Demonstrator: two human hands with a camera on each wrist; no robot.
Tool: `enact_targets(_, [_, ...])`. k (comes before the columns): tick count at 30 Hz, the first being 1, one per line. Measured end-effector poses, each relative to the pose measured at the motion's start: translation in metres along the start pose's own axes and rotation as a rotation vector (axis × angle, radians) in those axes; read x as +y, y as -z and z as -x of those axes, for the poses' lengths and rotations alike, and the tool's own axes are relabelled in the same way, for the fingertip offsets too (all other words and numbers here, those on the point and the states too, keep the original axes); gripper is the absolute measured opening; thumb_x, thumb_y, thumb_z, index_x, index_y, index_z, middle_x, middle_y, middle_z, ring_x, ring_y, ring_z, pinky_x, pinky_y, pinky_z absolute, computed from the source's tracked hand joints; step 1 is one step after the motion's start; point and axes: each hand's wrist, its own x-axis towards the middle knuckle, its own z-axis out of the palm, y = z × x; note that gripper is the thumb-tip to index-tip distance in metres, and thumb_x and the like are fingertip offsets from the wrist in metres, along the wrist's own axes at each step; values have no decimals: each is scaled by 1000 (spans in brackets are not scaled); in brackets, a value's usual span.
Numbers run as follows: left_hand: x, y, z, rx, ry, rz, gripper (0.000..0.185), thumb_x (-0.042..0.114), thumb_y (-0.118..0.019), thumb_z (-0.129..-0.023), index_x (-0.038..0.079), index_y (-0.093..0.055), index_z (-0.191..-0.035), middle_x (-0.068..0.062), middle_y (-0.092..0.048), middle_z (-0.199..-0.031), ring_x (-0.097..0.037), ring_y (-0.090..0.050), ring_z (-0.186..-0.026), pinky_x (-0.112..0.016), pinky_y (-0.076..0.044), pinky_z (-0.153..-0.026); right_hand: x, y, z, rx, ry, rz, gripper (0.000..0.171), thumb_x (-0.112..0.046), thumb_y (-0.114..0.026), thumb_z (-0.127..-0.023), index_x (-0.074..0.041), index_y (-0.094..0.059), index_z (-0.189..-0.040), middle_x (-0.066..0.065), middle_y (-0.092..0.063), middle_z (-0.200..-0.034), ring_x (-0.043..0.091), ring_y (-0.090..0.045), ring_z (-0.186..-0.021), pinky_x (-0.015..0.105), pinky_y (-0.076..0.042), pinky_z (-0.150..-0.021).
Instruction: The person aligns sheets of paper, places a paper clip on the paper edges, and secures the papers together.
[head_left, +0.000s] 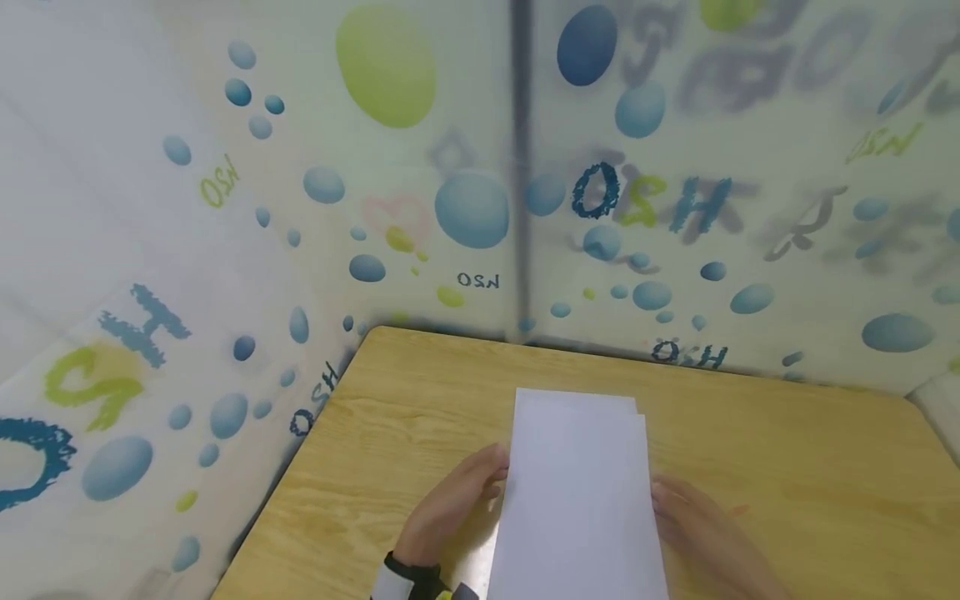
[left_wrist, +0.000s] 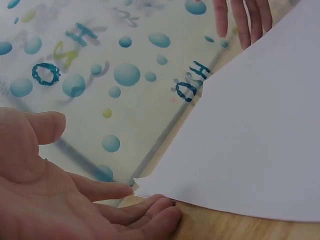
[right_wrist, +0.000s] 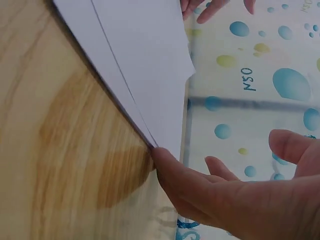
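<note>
A folded white sheet of paper [head_left: 581, 492] lies on the wooden table [head_left: 787, 467] in front of me, its long sides running away from me, and I have one hand at each side of it. My left hand [head_left: 453, 504] lies flat by the left edge, fingers [left_wrist: 150, 212] straight and relaxed, their tips touching the paper's margin; nothing is curled round it. My right hand [head_left: 701, 521] sits at the right edge in the same manner, a fingertip [right_wrist: 162, 160] pressed against the layered edge where the sheets meet the tabletop.

At the far end the upper layer stops a little short of the one below, so a thin strip of the lower layer shows. The near end of the paper runs out of the head view, so I cannot tell how far it reaches toward me. My right forearm is cut off there too, and my left wrist shows only a dark strap [head_left: 412, 575]. From the right wrist, the stacked edges are plain, but how many layers there are is hard to make out. Behind the table stands a translucent wall [head_left: 300, 208] printed with blue and green bubbles and blurred lettering.
</note>
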Motion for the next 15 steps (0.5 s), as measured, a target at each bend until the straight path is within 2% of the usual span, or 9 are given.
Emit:
enact_targets(1, [0, 0, -2, -6, -5, 9, 60, 45, -44, -102, -4, -44, -137, -18, -45, -137, -34, -43, -125, -51, -33, -104, -5, -3, -1, 73, -135, -45, 87, -59, -53, -91, 2, -27, -147, 24, -32, -150, 33, -42, -132, 42, -43, -99])
enact_targets(3, [1, 0, -3, -18, -8, 30, 58, 41, -43, -103, -7, -43, -135, -19, -45, -136, -35, -42, -125, -51, -34, -103, -6, -3, -2, 86, -141, -28, 87, -58, -50, -93, 4, -24, -148, 27, -25, -152, 42, -30, -137, 48, -38, -102])
enact_targets(7, [0, 5, 3, 2, 22, 73, 63, 41, -46, -102, -8, -37, -140, -22, -45, -137, -36, -42, -127, -50, -36, -102, -3, 5, 2, 94, -162, -92, 83, -58, -49, -94, 2, -26, -147, 26, -31, -150, 40, -33, -135, 46, -40, -101])
enact_targets(10, [-1, 9, 7, 11, 38, 89, 75, 46, -48, -100, -10, -26, -145, -27, -42, -139, -39, -40, -129, -51, -35, -103, -1, 11, 5, 46, -181, -172, 87, -59, -52, -92, 3, -25, -148, 25, -33, -149, 38, -38, -134, 46, -40, -101])
enact_targets(12, [0, 10, 7, -15, 38, 105, 77, 46, -47, -101, -12, -22, -146, -30, -41, -140, -40, -39, -130, -52, -33, -104, 0, 12, 5, -4, -181, -230, 89, -56, -54, -93, 4, -21, -149, 26, -30, -151, 37, -38, -134, 46, -39, -102])
enact_targets(15, [1, 8, 5, -50, 32, 122, 74, 41, -44, -103, -13, -19, -146, -32, -39, -140, -41, -39, -131, -52, -32, -105, 1, 11, 3, -29, -153, -276, 87, -52, -54, -95, 7, -18, -149, 28, -24, -152, 37, -36, -135, 44, -39, -102])
